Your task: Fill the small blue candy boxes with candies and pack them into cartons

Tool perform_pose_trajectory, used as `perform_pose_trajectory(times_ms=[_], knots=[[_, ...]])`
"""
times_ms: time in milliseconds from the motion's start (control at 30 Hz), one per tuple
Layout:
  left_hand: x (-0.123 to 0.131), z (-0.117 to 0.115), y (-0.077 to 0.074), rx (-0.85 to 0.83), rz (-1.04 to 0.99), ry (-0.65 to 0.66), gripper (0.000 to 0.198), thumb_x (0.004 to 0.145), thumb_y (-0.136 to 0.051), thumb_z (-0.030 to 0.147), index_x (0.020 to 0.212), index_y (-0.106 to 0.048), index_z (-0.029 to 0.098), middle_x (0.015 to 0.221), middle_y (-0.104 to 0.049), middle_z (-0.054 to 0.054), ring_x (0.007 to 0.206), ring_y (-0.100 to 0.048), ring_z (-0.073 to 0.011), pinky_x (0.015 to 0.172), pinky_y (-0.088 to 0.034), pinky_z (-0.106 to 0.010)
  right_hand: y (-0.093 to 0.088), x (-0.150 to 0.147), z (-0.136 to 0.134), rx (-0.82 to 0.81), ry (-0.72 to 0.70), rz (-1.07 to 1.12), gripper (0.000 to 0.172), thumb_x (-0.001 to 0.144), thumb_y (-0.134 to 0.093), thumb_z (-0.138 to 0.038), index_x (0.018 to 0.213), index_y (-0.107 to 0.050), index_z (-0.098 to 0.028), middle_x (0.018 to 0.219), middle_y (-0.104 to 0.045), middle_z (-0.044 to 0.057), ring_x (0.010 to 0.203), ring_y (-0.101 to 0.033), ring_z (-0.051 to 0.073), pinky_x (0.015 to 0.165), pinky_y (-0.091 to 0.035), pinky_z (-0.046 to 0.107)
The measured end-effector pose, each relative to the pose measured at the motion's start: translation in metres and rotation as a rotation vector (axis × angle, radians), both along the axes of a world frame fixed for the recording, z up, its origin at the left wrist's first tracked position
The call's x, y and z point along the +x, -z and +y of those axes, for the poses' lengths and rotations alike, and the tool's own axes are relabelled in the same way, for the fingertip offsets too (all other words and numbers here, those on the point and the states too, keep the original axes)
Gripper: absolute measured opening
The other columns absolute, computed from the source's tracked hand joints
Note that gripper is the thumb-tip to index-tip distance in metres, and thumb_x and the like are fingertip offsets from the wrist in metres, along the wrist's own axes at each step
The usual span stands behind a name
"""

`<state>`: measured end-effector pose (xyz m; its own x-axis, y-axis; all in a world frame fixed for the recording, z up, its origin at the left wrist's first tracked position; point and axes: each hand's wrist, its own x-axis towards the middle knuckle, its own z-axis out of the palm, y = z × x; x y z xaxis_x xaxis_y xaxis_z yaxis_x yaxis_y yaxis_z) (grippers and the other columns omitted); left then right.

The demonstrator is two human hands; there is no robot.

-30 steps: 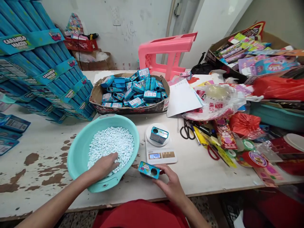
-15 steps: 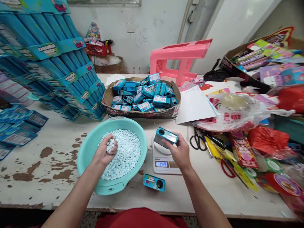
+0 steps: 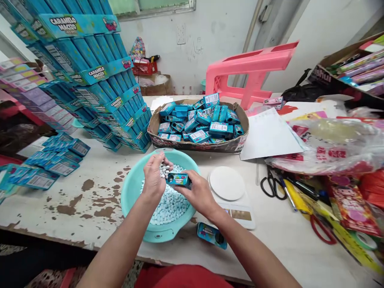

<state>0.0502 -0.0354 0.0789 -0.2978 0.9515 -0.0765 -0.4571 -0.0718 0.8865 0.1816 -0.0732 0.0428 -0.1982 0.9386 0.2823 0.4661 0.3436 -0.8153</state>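
Observation:
My left hand (image 3: 154,176) is cupped shut on a handful of small white candies (image 3: 164,171), held over the teal basin (image 3: 132,188). My right hand (image 3: 196,194) grips a small blue candy box (image 3: 179,180) right against that handful, above the pale blue-white candies (image 3: 168,206) heaped in the basin. A second small blue box (image 3: 211,235) lies on the table in front of the basin. The white kitchen scale (image 3: 227,184) to the right has a bare platform.
A cardboard tray (image 3: 240,144) full of blue boxes stands behind the basin. Stacked blue display cartons (image 3: 99,72) rise at left, flat packs (image 3: 54,160) lie beside them. Scissors (image 3: 271,186), pens, wrappers and a plastic bag (image 3: 336,144) crowd the right. A pink stool (image 3: 249,68) is at the back.
My right hand lifted the blue box off the scale and carried it left over the basin. My left hand rose with its candies to meet the box. The view shifted right.

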Motion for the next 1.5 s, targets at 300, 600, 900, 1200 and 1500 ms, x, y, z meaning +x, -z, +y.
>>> perform_pose_trajectory(times_ms=[300, 600, 900, 1200, 1500], knots=[[0.004, 0.001, 0.005, 0.019, -0.001, 0.001, 0.034, 0.069, -0.073, 0.036, 0.065, -0.046, 0.017, 0.055, -0.042, 0.006, 0.048, -0.048, -0.007, 0.044, -0.038, -0.018, 0.005, 0.002, 0.0, -0.031, -0.002, 0.025, 0.031, 0.07, -0.073, -0.031, 0.098, -0.062, -0.021, 0.093, -0.065, 0.002, 0.086, -0.06, 0.02, 0.073, -0.044, 0.03], [0.006, -0.002, -0.003, 0.02, 0.097, -0.027, 0.034, 0.069, -0.072, 0.041, 0.069, -0.046, 0.018, 0.058, -0.044, 0.006, 0.053, -0.051, -0.008, 0.052, -0.043, -0.019, -0.001, 0.001, 0.0, -0.03, 0.022, 0.057, 0.033, 0.067, -0.075, -0.032, 0.096, -0.062, -0.022, 0.089, -0.065, 0.001, 0.083, -0.061, 0.02, 0.071, -0.044, 0.029], [0.009, -0.002, -0.002, 0.066, 0.133, -0.034, 0.03, 0.072, -0.071, 0.036, 0.07, -0.046, 0.019, 0.059, -0.042, 0.006, 0.048, -0.044, -0.0053, 0.04, -0.029, -0.015, 0.006, 0.0, 0.005, 0.0, 0.041, 0.067, 0.035, 0.067, -0.075, -0.042, 0.092, -0.062, -0.021, 0.086, -0.064, 0.002, 0.079, -0.059, 0.019, 0.068, -0.043, 0.028], [-0.021, 0.0, -0.005, 0.035, 0.104, 0.074, 0.029, 0.071, -0.072, 0.034, 0.074, -0.047, 0.018, 0.057, -0.036, 0.007, 0.043, -0.034, -0.003, 0.033, -0.019, -0.012, -0.006, 0.043, -0.007, -0.124, 0.119, 0.423, 0.032, 0.07, -0.072, -0.036, 0.096, -0.061, -0.021, 0.087, -0.065, 0.001, 0.079, -0.06, 0.017, 0.072, -0.048, 0.028], [-0.055, -0.032, 0.051, -0.472, 0.338, 0.349, 0.041, 0.062, -0.075, 0.048, 0.074, -0.051, 0.016, 0.057, -0.04, 0.006, 0.042, -0.031, -0.0032, 0.034, -0.019, -0.014, 0.063, 0.135, -0.004, -0.094, 0.535, 0.421, 0.04, 0.068, -0.071, -0.041, 0.099, -0.058, -0.019, 0.086, -0.065, 0.003, 0.077, -0.06, 0.019, 0.074, -0.05, 0.034]])
